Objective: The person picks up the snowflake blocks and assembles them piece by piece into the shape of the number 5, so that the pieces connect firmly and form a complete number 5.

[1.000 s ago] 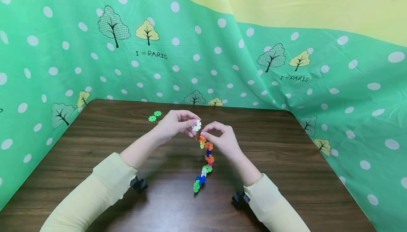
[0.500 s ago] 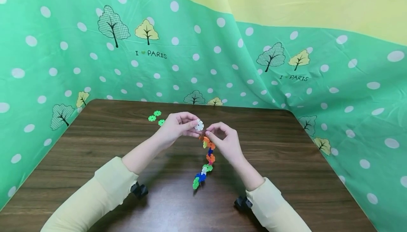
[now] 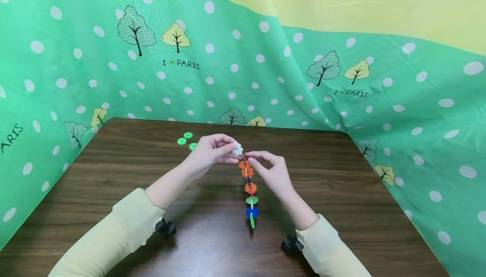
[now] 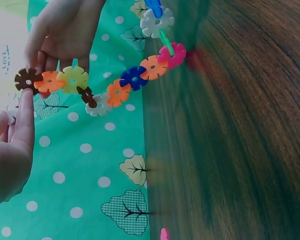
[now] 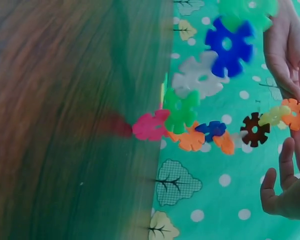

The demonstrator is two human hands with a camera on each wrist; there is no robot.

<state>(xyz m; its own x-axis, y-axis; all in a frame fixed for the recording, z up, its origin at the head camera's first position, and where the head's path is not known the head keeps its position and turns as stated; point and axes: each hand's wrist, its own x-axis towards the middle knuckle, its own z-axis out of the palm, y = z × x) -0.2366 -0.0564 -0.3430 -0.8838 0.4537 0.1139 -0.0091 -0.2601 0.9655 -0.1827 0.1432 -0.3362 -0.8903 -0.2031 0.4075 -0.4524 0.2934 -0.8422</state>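
My left hand (image 3: 212,152) pinches a white snowflake disc (image 3: 237,148) between thumb and fingers. In the left wrist view one of its fingertips touches the brown end disc (image 4: 28,79) of a chain. My right hand (image 3: 270,170) pinches that chain near its top end, close beside the left hand. The chain of interlocked plastic snowflake discs hangs down over the table, with orange (image 3: 250,188), pink (image 5: 151,125), blue (image 5: 229,46), white and yellow pieces. A green disc (image 3: 252,221) forms its lower end. The fingers partly hide the top link.
Three loose green discs (image 3: 182,141) lie on the dark wooden table (image 3: 133,163) behind the left hand. A small pink piece (image 4: 164,234) shows at the bottom of the left wrist view. A polka-dotted green and yellow curtain (image 3: 235,82) surrounds the table.
The right hand has shifted slightly right. The chain, slanting to the left before, now hangs nearly straight down. The left hand with the white disc has moved a little right.
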